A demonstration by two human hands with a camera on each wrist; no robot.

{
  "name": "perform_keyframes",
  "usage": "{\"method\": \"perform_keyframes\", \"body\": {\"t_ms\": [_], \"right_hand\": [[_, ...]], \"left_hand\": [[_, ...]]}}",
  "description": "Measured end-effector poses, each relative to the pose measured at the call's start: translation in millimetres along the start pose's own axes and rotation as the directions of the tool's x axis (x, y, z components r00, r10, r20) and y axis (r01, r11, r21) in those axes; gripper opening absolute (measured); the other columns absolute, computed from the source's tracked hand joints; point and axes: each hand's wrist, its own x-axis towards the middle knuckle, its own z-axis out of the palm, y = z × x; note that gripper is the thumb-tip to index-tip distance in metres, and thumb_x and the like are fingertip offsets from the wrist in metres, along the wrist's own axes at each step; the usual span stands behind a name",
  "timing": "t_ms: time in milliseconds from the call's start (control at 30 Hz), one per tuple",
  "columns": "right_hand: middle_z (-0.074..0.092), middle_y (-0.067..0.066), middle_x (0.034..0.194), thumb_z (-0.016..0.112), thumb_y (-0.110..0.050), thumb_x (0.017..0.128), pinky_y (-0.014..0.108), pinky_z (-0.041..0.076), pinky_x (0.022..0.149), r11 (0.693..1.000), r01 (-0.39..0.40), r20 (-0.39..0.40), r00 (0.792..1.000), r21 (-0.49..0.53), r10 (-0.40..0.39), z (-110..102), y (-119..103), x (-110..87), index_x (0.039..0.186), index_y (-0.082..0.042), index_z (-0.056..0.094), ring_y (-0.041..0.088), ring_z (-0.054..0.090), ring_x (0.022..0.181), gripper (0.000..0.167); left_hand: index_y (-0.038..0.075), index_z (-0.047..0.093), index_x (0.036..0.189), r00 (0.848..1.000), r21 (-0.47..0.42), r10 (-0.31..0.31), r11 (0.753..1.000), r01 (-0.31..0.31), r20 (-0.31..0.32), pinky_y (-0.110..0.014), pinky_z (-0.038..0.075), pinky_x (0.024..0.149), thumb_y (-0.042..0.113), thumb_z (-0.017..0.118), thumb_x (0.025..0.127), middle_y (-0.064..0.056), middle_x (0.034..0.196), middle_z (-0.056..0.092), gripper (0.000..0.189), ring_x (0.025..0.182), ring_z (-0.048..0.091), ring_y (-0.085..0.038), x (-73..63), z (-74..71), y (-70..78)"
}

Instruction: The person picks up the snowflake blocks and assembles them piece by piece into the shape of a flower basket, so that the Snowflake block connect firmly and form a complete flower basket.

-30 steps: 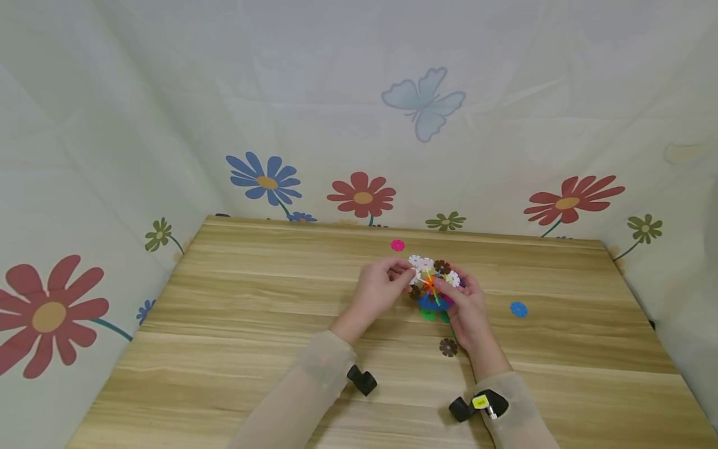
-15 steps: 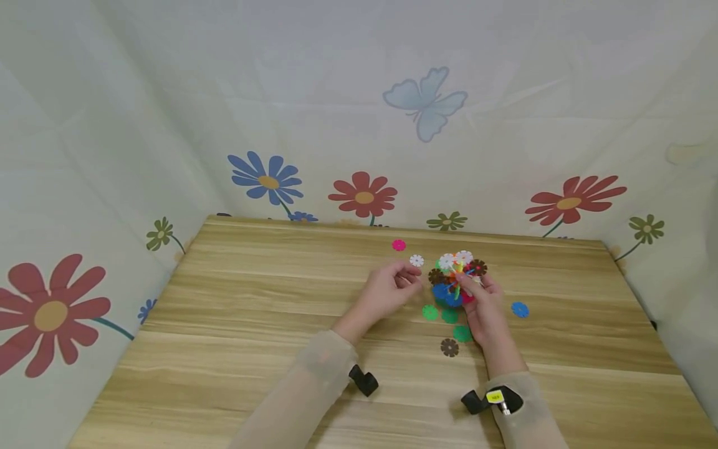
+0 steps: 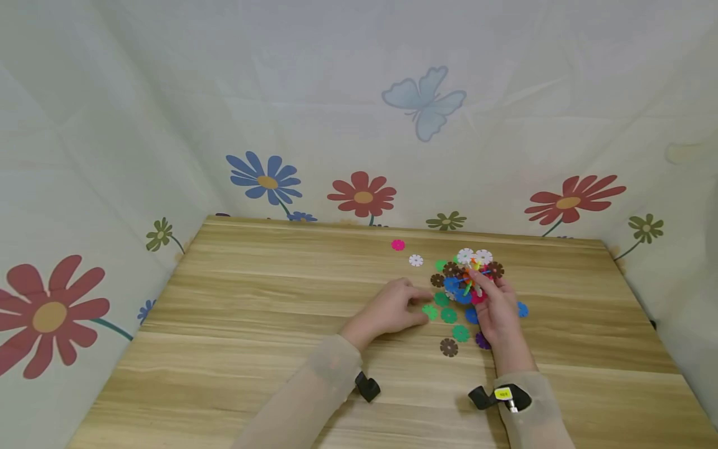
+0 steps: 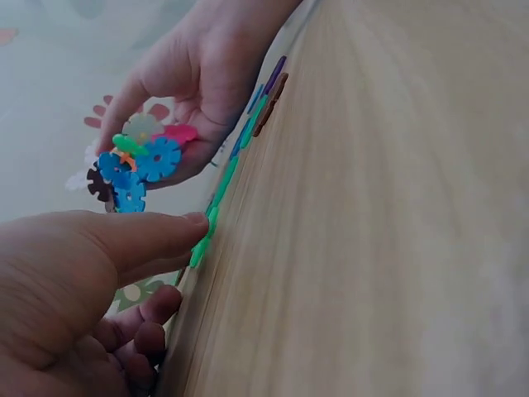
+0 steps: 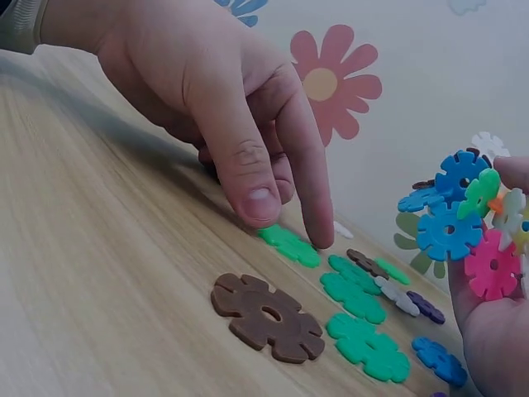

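Observation:
My right hand [image 3: 500,312] holds a joined cluster of snowflake building discs [image 3: 464,294] above the table, thumb in front. White, brown, blue, pink, orange and green discs show in it; my palm hides its right side. To the left, my left hand [image 3: 392,310] reaches down to a light green disc [image 5: 289,246] lying flat. In the right wrist view its thumb and forefinger stand fairly straight and apart, their tips at opposite edges of that disc. The other fingers [image 4: 149,335] are bent under, with nothing seen in them.
Loose discs lie around the hands: several green ones [image 3: 460,333], a brown one [image 3: 449,347], a purple one [image 3: 482,340], and a blue one [image 3: 523,310]. Farther back are a white disc [image 3: 416,260] and a pink disc [image 3: 397,245]. A flower-printed curtain stands behind the wooden table [image 3: 252,280].
My right hand has carried the cluster rightward, uncovering more loose discs. The left hand has left the cluster and a white disc now lying on the table, and has come down to the light green disc.

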Motion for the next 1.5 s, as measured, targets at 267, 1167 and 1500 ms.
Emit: {"method": "perform_keyframes", "body": {"t_ms": [267, 1167, 1500], "right_hand": [[0.078, -0.003, 0.108, 0.074, -0.002, 0.103, 0.021, 0.060, 0.089, 1.000, -0.013, -0.016, 1.000, -0.010, 0.013, 2, 2, -0.3, 0.113, -0.012, 0.072, 0.010, 0.075, 0.101, 0.014], [0.078, 0.000, 0.102, 0.081, 0.007, 0.094, 0.025, 0.062, 0.089, 0.994, 0.022, 0.050, 0.999, -0.105, -0.016, 33, 33, -12.5, 0.109, -0.012, 0.071, 0.012, 0.075, 0.094, 0.026], [0.076, -0.001, 0.105, 0.078, 0.010, 0.094, 0.025, 0.062, 0.088, 0.987, 0.060, 0.035, 0.998, -0.148, -0.055, 40, 40, -13.9, 0.114, -0.008, 0.066, 0.012, 0.074, 0.096, 0.030]], "left_hand": [[0.017, 0.082, 0.124, 1.000, -0.023, 0.020, 1.000, -0.019, 0.015, -0.023, 0.048, 0.080, 0.018, 0.084, 0.097, 0.004, 0.109, 0.073, 0.027, 0.093, 0.055, -0.009, -0.9, -2.8, 0.5], [0.007, 0.079, 0.105, 0.923, -0.401, -0.198, 0.915, 0.052, -0.331, -0.027, 0.057, 0.063, 0.018, 0.077, 0.104, 0.003, 0.087, 0.076, 0.011, 0.072, 0.068, -0.013, -8.3, -50.3, 4.9], [0.007, 0.079, 0.095, 0.923, -0.299, -0.077, 0.953, -0.043, -0.377, -0.023, 0.057, 0.066, 0.011, 0.080, 0.100, 0.002, 0.082, 0.075, 0.006, 0.071, 0.065, -0.007, -5.7, -44.5, 7.6]]}}
